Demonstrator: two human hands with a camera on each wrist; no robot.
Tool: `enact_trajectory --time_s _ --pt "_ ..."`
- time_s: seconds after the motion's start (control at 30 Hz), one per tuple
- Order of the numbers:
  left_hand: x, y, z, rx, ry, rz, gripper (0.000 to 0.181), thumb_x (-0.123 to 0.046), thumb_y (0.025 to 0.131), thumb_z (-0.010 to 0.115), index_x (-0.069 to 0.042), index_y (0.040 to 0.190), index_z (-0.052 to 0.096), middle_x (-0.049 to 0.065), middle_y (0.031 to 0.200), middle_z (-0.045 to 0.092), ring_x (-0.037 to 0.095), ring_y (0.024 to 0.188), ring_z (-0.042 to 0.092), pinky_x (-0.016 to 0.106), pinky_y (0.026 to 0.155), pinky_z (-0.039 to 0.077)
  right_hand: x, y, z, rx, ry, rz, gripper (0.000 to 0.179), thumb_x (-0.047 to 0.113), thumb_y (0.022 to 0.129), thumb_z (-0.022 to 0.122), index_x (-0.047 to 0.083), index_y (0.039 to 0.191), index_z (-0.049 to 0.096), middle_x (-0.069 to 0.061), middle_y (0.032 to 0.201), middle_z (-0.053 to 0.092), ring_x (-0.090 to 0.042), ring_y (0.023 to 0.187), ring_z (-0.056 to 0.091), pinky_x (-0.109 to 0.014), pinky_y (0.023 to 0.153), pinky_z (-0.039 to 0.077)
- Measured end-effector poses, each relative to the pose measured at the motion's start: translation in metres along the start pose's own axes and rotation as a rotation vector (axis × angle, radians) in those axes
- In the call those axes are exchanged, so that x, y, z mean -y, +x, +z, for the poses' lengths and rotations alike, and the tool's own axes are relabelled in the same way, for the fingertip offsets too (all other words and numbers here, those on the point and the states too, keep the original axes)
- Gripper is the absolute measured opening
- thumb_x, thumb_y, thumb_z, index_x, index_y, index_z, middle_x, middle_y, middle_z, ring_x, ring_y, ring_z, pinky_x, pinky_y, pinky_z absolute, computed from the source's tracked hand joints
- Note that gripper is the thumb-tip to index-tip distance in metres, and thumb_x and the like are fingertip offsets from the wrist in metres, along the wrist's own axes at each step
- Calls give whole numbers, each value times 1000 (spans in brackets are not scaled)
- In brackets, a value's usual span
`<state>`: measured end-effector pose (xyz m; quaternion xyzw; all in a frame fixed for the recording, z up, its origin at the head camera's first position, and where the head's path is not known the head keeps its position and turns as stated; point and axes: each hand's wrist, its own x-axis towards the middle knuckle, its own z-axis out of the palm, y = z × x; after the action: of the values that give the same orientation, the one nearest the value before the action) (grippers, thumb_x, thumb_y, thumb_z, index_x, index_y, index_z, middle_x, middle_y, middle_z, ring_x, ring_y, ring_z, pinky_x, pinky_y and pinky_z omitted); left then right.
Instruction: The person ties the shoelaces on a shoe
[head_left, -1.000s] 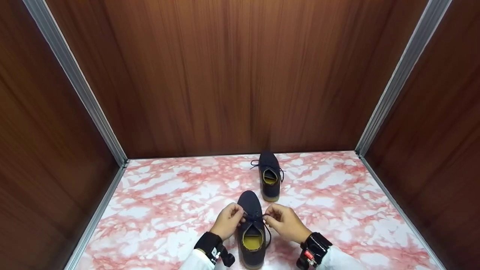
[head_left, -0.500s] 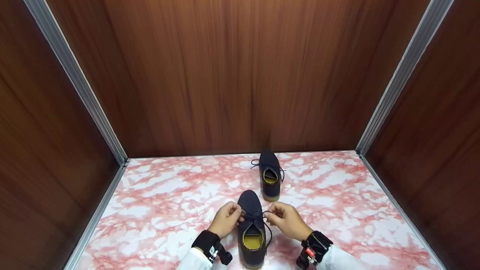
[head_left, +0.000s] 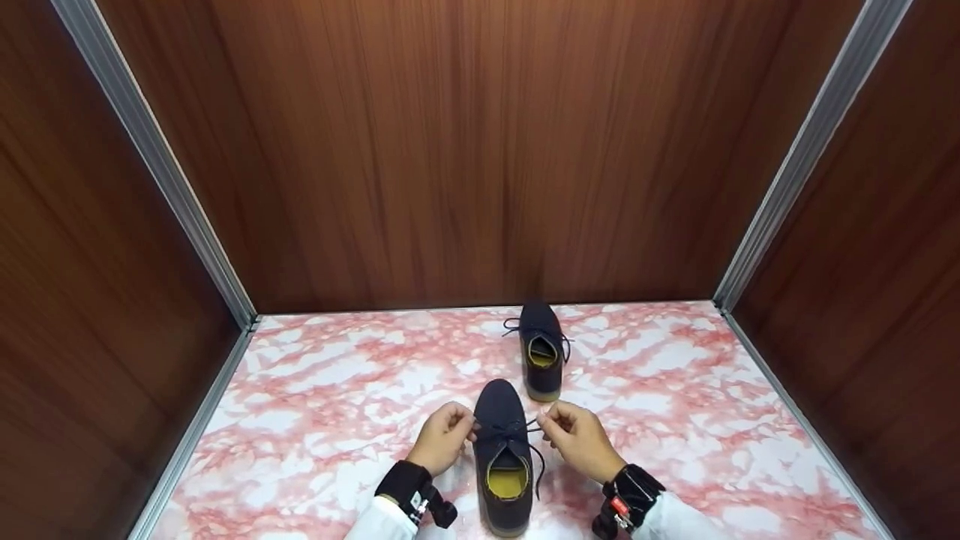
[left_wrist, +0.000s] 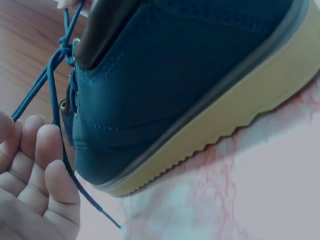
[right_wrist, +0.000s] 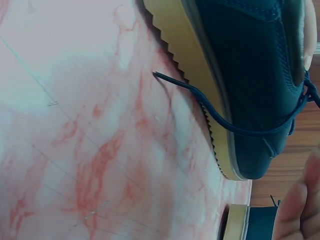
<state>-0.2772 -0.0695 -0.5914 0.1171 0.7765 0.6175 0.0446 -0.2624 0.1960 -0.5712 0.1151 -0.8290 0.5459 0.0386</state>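
Note:
A dark navy lace-up shoe (head_left: 498, 405) with a yellow insole stands toe-away between my two hands. My left hand (head_left: 441, 437) pinches a shoelace loop on its left side; thumb and forefinger are partly out of frame in the left wrist view. On the other side my right hand (head_left: 583, 440) pinches the lace between thumb and forefinger and draws it outward. A knot (left_wrist: 64, 47) sits at the top of the eyelets, with strands running to both hands. One loose lace end (left_wrist: 95, 202) hangs past the left fingers; another lace end (right_wrist: 235, 130) trails down the shoe's right side.
The matching shoe (head_left: 538, 322) stands farther back, slightly right, with its laces in a bow. Red-and-white marbled surface (head_left: 337, 420) lies under both shoes. Brown wood-grain panels (head_left: 480, 150) with grey metal edging (head_left: 150, 135) rise at the back and both sides.
Both hands have moved apart, the left one leftward and the right one slightly rightward, drawing the laces out. The shoes stay in place.

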Motion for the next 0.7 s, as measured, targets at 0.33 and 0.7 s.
enact_trajectory --time_s 0.33,0.7 --pt "-1 0 -2 2 -59 13 18 -5 102 57 12 99 59 32 101 72 11 67 60 17 47 41 -4 1 -3 -25 17 34 23 18 97 74 7 79 65 -7 70 67 -4 59 58 -18 57 47" --pt "-14 8 2 40 -62 33 25 -6 93 70 5 113 59 1 78 66 12 64 62 20 59 49 0 4 -8 62 -137 -58 17 15 89 81 15 81 66 7 71 60 2 62 51 -17 58 44"
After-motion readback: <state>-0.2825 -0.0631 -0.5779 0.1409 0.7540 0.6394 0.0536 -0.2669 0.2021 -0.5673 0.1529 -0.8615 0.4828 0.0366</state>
